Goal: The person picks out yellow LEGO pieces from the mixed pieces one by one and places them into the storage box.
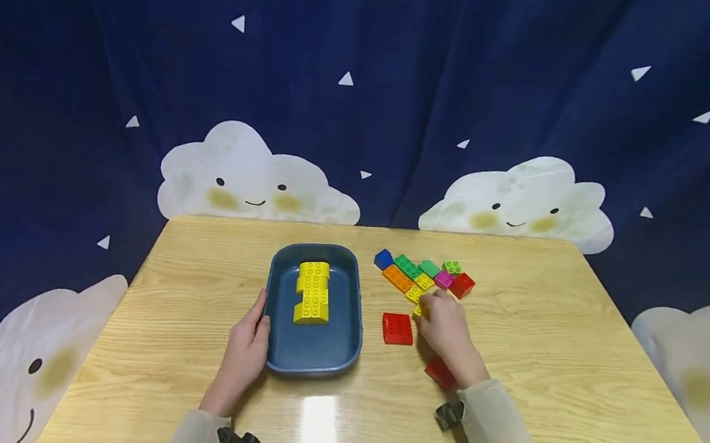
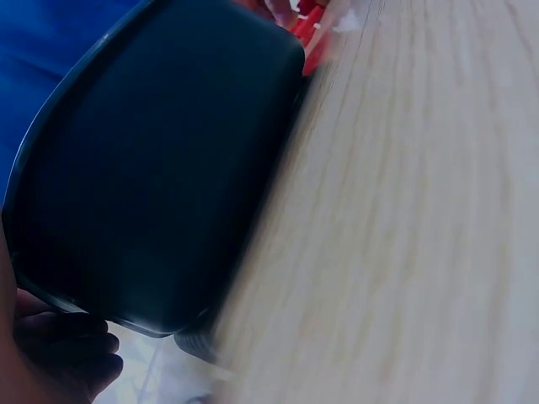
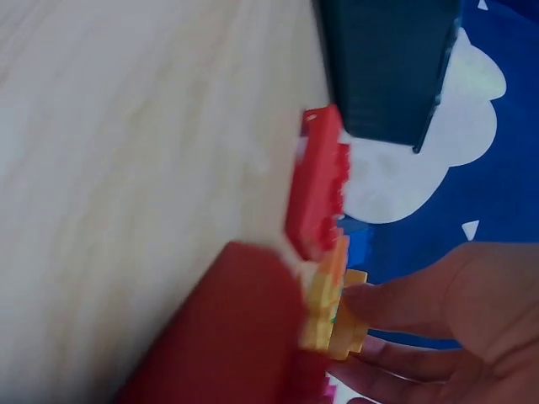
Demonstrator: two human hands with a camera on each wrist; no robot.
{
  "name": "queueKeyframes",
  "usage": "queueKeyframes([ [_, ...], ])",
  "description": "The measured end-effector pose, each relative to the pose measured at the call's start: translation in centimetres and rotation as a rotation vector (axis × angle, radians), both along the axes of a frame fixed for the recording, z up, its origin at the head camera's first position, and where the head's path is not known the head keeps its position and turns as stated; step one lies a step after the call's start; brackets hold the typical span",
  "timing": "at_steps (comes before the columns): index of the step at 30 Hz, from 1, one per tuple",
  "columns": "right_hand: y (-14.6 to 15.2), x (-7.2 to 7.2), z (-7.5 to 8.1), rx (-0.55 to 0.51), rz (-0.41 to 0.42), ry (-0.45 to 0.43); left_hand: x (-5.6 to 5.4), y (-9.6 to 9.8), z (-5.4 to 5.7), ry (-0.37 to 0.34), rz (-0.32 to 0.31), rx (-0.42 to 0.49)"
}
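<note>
In the head view, a dark blue tray [image 1: 308, 355] holds a row of joined yellow toy building bricks [image 1: 313, 293]. My left hand [image 1: 246, 344] grips the tray's left rim; in the left wrist view the fingers [image 2: 80, 349] curl at its edge. My right hand [image 1: 448, 326] is over the loose bricks to the right of the tray. The right wrist view shows its thumb and fingers pinching a yellow brick [image 3: 347, 332], close against another yellow brick [image 3: 322, 295]. That hand partly hides the bricks beneath it in the head view.
A red curved brick [image 1: 398, 329] lies between tray and right hand; another red brick [image 1: 439, 372] sits below the right wrist. Behind are blue [image 1: 383, 258], orange [image 1: 397, 278], green [image 1: 408, 266] and red [image 1: 462, 285] bricks. A dark curtain [image 1: 367, 107] hangs behind the wooden table [image 1: 196, 248].
</note>
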State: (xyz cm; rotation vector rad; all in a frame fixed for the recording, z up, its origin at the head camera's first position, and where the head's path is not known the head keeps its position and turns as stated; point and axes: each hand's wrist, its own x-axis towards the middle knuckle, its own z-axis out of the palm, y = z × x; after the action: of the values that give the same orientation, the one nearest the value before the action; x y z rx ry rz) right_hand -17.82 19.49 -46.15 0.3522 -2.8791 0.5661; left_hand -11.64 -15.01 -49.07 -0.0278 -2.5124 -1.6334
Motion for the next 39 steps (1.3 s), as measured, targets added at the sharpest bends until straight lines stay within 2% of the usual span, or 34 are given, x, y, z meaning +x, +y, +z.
queueKeyframes([
  [10,-2.0,0.7,2.5,-0.092,0.035,-0.046,-0.1,-0.2,0.1,-0.006,-0.006,0.011],
  [19,-4.7,1.2,4.4,-0.109,0.063,-0.023,-0.1,-0.1,0.0,0.008,0.003,0.005],
  [26,-7.7,1.7,5.7,-0.169,0.127,0.002,0.1,-0.1,-0.1,0.01,0.003,0.009],
  [30,-9.5,2.1,5.9,-0.205,0.169,-0.024,0.2,0.0,0.0,0.017,0.0,0.008],
  [39,-12.4,2.4,5.0,-0.17,0.247,-0.055,0.2,0.1,0.2,0.003,-0.003,0.012],
])
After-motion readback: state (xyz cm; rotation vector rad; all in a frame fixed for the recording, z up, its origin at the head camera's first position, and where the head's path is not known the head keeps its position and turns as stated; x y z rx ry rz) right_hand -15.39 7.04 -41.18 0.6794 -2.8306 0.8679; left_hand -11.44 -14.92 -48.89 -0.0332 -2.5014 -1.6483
